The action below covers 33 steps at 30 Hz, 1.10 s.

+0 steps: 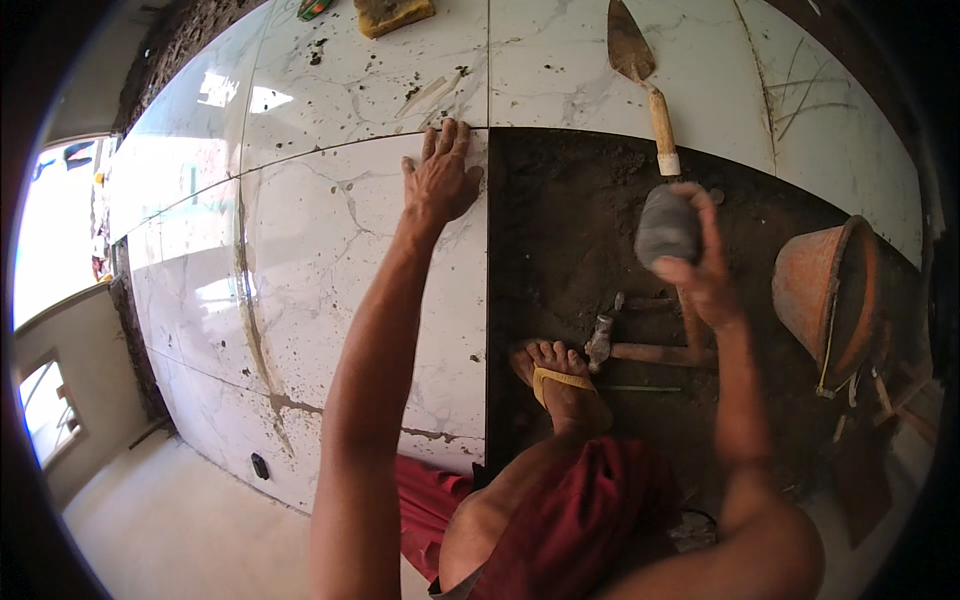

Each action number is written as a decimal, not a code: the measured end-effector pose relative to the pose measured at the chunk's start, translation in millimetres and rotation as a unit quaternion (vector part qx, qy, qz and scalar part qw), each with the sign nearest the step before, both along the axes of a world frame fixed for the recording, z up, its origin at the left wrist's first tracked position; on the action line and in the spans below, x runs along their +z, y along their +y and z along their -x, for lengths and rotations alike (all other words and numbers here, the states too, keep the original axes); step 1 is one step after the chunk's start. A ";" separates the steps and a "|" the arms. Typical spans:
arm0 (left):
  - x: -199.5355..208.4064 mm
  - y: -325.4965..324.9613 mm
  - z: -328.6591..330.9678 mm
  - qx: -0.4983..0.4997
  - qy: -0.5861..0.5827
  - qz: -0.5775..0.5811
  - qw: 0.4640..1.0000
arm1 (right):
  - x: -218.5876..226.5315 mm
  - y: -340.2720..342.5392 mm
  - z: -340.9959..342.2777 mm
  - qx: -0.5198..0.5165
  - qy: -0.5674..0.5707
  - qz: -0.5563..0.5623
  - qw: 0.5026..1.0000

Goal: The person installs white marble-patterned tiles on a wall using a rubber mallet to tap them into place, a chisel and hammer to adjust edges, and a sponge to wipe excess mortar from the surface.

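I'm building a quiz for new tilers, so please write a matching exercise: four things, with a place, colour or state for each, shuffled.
1. Trowel
2. Bucket
3. Left hand
4. Right hand

A. Closed on a dark grey block
B. Fingers spread on white tiles
C. Wooden handle over dark ground
D. Orange, toward the right edge

Pairs: 1-C; 2-D; 3-B; 4-A

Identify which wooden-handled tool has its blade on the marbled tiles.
The pointed trowel: its blade rests on the tiles, whereas the hammer lies on soil and the right hand holds the mallet.
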<state>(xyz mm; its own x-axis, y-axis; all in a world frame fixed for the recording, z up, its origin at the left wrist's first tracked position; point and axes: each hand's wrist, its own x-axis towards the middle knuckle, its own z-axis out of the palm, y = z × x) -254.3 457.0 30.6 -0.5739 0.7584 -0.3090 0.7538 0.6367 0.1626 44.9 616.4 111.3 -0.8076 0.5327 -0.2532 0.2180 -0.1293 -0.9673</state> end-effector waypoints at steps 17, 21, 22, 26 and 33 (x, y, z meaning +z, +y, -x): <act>8.7 20.8 -14.6 0.023 -0.006 -0.038 0.999 | 25.5 40.9 -56.3 -0.165 -0.010 0.015 0.986; 5.6 11.2 -4.8 -0.001 -0.018 -0.056 0.998 | 29.9 60.0 -35.2 -0.179 0.061 0.059 0.980; 5.1 12.6 -4.2 -0.007 -0.023 -0.067 0.997 | 18.1 54.0 -12.9 -0.166 0.035 0.017 0.985; 0.6 19.1 -6.7 -0.019 -0.035 -0.085 0.996 | -22.1 41.5 49.5 -0.143 -0.004 -0.020 0.990; 9.3 6.5 -3.8 0.003 -0.034 -0.055 0.998 | 29.4 76.4 7.1 -0.112 0.033 0.020 0.993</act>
<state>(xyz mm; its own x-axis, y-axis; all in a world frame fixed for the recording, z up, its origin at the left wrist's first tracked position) -250.6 463.6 39.8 -0.5592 0.7864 -0.2624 0.7343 0.6168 0.2834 37.8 692.8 140.7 -0.6853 0.6916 -0.2282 0.1165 -0.2052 -0.9718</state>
